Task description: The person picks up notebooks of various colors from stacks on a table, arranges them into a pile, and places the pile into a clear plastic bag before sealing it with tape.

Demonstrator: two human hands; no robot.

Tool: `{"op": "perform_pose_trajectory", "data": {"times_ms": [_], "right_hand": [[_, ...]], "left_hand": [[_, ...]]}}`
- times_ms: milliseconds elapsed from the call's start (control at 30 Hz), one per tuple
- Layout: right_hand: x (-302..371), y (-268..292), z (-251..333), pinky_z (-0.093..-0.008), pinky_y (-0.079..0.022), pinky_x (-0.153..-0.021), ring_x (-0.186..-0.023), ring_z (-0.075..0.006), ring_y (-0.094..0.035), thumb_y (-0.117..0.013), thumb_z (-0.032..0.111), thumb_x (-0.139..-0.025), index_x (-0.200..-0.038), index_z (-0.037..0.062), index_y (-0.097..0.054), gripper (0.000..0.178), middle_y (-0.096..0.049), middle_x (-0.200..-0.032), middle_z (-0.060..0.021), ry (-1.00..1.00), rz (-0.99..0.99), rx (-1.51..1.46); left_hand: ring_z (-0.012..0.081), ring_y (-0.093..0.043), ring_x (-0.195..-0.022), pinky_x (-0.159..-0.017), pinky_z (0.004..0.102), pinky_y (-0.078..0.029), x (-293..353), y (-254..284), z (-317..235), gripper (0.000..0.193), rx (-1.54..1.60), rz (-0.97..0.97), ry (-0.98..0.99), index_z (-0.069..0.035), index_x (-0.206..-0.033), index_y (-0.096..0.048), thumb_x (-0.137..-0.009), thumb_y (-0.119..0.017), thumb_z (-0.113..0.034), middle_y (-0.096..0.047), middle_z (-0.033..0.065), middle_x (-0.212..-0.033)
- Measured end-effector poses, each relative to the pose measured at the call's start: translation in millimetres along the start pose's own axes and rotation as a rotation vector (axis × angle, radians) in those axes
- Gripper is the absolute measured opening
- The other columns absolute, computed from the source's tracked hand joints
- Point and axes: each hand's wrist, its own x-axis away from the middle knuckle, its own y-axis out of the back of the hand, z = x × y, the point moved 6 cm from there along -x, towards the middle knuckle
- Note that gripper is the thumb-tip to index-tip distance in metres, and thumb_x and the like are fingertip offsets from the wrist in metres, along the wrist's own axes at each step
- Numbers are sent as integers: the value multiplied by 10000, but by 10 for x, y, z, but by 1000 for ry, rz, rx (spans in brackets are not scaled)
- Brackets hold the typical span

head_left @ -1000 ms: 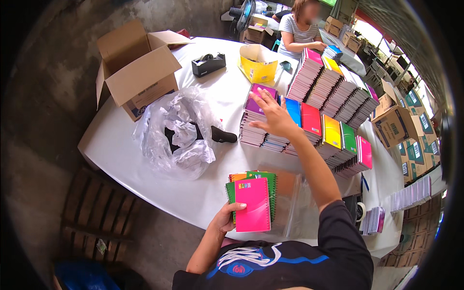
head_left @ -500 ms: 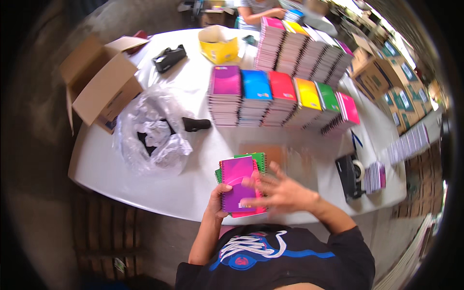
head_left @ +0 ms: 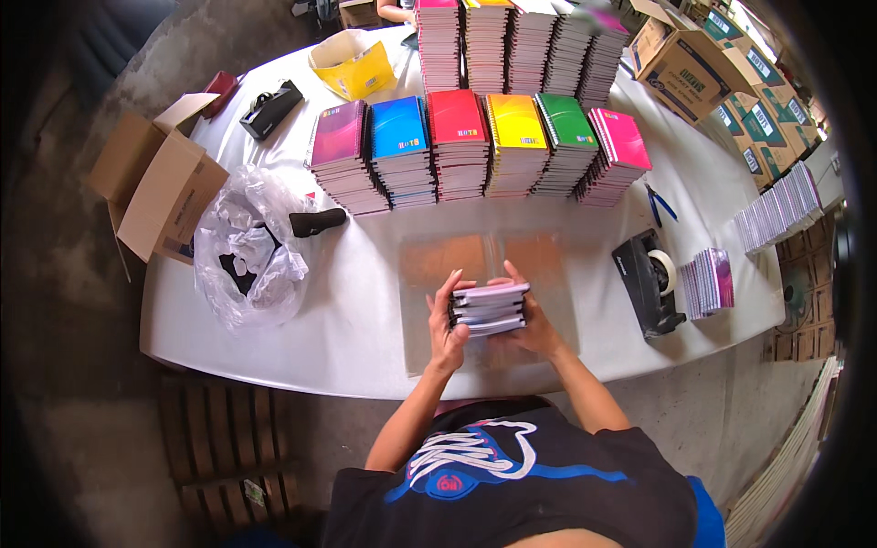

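Note:
A small stack of spiral notebooks stands on edge between my two hands, its page edges facing me. My left hand presses the left side, where dark spiral bindings show. On the right side my right hand closes round the stack, its fingers partly hidden behind it. Below lies a clear plastic sheet over brown rectangles on the table. Beyond my hands stands a row of notebook piles with purple, blue, red, yellow, green and pink covers.
Left are an open cardboard box, a plastic bag of crumpled paper and a black dispenser. Right are a tape dispenser, blue-handled pliers and more notebooks. A yellow container and a co-worker's arm are farther back.
The notebooks, earlier lying fanned with a purple cover up in my left hand, are now squared and tipped on edge. My right hand has come from hovering open to gripping them.

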Motion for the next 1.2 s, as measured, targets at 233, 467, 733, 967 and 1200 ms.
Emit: {"op": "perform_pose_trajectory", "data": {"times_ms": [233,467,733,967,1200], "right_hand": [[-13,68,-352,-391,-291,-1081,-1260,-258,-405,-914,243,-474,-1428,55,-222,1193,-421,-1352,-156,-20,-66,16],[-57,79,-176,-364,-387,-1002,-1136,-235,-480,-896,196,-504,-1366,76,-306,1051,-471,-1205,-91,73,21,255],[11,84,-242,-344,-349,-1008,-1158,-208,-431,-835,145,-607,-1263,75,-375,804,-434,-1210,-71,20,35,151],[70,133,-150,-343,-381,-984,-1118,-233,-479,-777,-23,-581,-1245,91,-392,776,-452,-1204,-88,-80,158,150],[40,179,-164,-335,-455,-887,-994,-229,-561,-822,62,-568,-1187,86,-417,740,-543,-1090,-73,62,46,321]], "left_hand": [[288,-388,-1260,-1037,388,-302,50,-72,291,1239,273,-266,-16,-5,-1442,-189,-583,-606,-795,-387,195,-1346],[264,-372,-1276,-1051,379,-316,57,-78,561,1146,-77,-14,88,-27,-1365,-321,-446,-904,-386,-379,144,-1349],[224,-554,-1049,-960,363,-406,22,-126,447,928,24,-62,101,-23,-1191,-454,-437,-932,-278,-566,104,-1120],[219,-521,-1109,-953,359,-431,116,-76,501,1022,156,89,158,-35,-1220,-438,-366,-950,-268,-509,122,-1202],[216,-612,-969,-865,338,-487,-4,-84,462,893,-212,88,73,-32,-1115,-516,-369,-943,-276,-613,125,-1069]]}}
